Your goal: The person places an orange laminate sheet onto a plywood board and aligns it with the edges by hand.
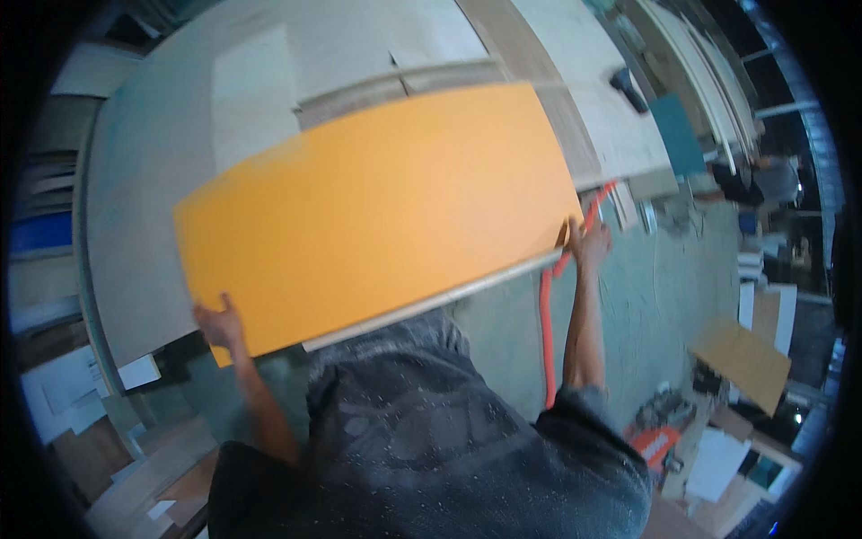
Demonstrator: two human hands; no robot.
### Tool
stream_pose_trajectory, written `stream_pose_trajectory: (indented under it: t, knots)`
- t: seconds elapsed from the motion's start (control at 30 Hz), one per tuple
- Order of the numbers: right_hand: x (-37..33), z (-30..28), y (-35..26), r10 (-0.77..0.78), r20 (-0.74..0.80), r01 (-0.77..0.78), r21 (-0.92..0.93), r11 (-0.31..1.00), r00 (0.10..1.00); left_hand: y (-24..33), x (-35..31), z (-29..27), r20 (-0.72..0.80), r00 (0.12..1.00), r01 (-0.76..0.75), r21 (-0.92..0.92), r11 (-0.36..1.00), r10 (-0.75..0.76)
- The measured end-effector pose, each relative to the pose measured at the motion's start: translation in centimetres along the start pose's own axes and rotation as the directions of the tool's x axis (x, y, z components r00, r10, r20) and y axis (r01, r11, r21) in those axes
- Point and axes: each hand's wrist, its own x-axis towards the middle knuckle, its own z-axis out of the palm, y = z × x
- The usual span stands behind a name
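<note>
A large flat yellow-orange panel [386, 198] lies tilted across the near part of the worktable in front of me. My left hand [220, 325] grips its near left corner, thumb on the top face and the other fingers at the edge. At the near right corner, my right hand [588, 242] is closed on the panel's edge, with part of the fingers out of sight. A pale strip of board edge [440, 296] shows along the panel's near side, close to my body. Beside my right hand runs a red hose [547, 332], hanging down toward the floor.
Pale boards and a brown wood-grain strip [548, 108] cover the worktable [135, 234]. A dark handheld tool [628, 90] lies at its far right. Offcuts and a tan board [742, 364] stand on the right. Stacked sheets [54, 305] line the left.
</note>
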Motion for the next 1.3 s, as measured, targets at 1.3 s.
stream_pose_trajectory:
  t: [1.3]
  knots:
    - [6.1,3.3,3.7,0.11,0.191,-0.157,0.252,0.955,0.975,-5.9,0.6,0.6,0.475,0.878,0.333,-0.509,0.794,-0.064]
